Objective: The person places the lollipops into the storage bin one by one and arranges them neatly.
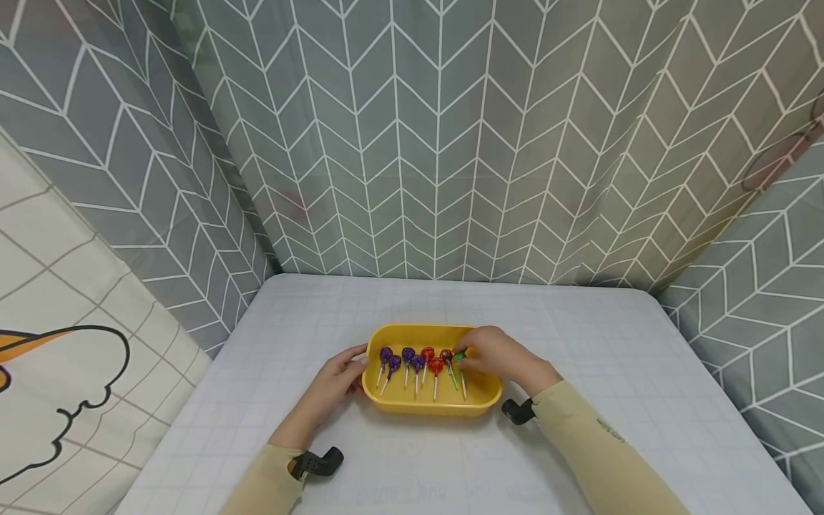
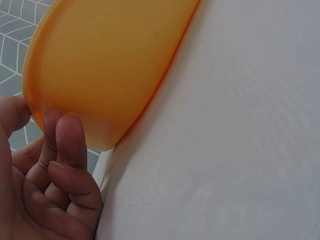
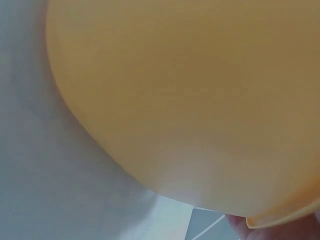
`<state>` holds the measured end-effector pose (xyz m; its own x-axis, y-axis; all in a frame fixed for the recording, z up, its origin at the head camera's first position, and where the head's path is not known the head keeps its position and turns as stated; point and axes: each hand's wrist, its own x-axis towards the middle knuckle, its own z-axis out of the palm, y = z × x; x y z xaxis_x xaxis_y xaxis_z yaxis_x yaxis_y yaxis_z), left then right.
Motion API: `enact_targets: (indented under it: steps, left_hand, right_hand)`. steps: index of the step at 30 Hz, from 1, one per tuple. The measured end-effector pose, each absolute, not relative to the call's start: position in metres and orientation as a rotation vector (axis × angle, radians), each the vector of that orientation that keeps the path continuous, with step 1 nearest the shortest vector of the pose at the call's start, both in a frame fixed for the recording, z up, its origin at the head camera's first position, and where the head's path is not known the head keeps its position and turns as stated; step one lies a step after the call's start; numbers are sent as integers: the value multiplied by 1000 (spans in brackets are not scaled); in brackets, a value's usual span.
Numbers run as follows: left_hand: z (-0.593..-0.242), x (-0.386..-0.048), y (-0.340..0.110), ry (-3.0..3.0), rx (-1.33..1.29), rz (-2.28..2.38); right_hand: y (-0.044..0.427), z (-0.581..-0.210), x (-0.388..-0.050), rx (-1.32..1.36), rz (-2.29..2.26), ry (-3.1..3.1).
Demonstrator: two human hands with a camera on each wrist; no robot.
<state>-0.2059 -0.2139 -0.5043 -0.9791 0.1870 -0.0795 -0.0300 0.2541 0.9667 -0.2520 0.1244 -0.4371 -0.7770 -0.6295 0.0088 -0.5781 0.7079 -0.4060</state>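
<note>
A yellow plastic tray (image 1: 431, 408) sits on the table, with a row of lollipops in it. Purple-wrapped lollipops (image 1: 408, 354) lie on the left, red ones (image 1: 436, 365) in the middle, and a dark red one (image 1: 446, 355) near the right. My left hand (image 1: 335, 377) grips the tray's left end, thumb at the rim and other fingers by the outer wall, as the left wrist view shows. Over the right end reaches my right hand (image 1: 505, 355), pinching a green lollipop (image 1: 460, 356) by its head. In the right wrist view the tray's wall (image 3: 190, 100) hides most of that hand.
The table (image 1: 399, 465) has a white cloth with faint grid lines. Grey curtains (image 1: 418, 143) with white chevrons hang behind it and on both sides. A white printed sheet (image 1: 58, 286) hangs at the left. Each wrist wears a black camera (image 1: 325, 463).
</note>
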Motion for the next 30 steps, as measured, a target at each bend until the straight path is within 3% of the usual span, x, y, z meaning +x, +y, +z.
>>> enact_targets:
  steps: [30]
  left_hand:
    - [-505,-206,-214,2320,143,1832]
  right_hand:
    - [117,-445,-254,-981,-368,2871]
